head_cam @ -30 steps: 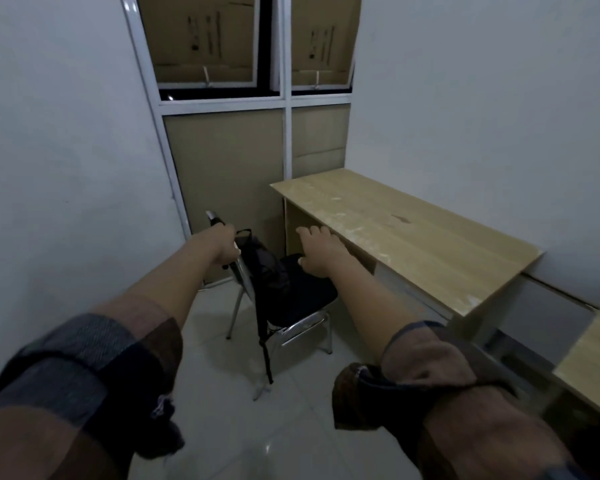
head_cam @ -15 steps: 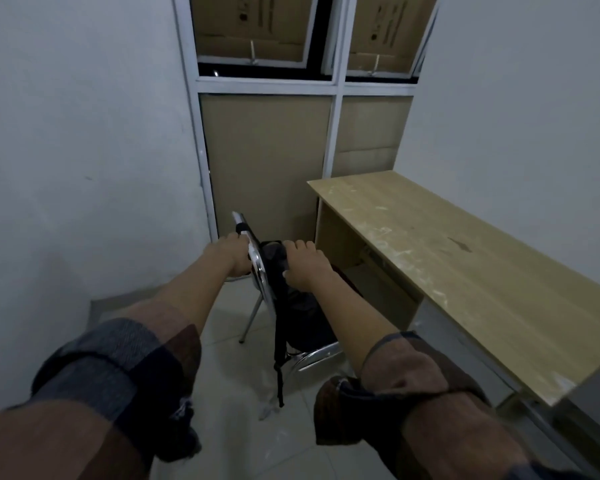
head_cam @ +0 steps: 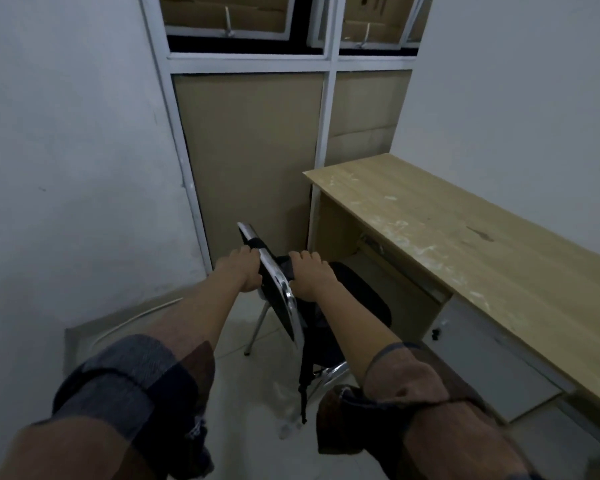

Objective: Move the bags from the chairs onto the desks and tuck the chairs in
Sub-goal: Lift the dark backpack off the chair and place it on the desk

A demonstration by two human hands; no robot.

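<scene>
A black chair (head_cam: pixel 278 299) with a chrome frame stands in front of the wooden desk (head_cam: pixel 465 244). A black bag (head_cam: pixel 354 303) lies on its seat, with a strap looped over the backrest top and another strap hanging down toward the floor. My left hand (head_cam: pixel 239 271) grips the backrest's rear side near that strap loop. On the seat side, my right hand (head_cam: pixel 305 275) is closed over the top of the bag against the backrest.
White walls close in on the left and right. A boarded window frame (head_cam: pixel 250 150) stands behind the chair. A flat board (head_cam: pixel 101 337) lies on the tiled floor at the left. The desk has a grey drawer panel (head_cam: pixel 492 358) underneath.
My right hand moved from the chair seat to the top of the bag at the backrest. The view came closer and turned left, so the desk now sits further right.
</scene>
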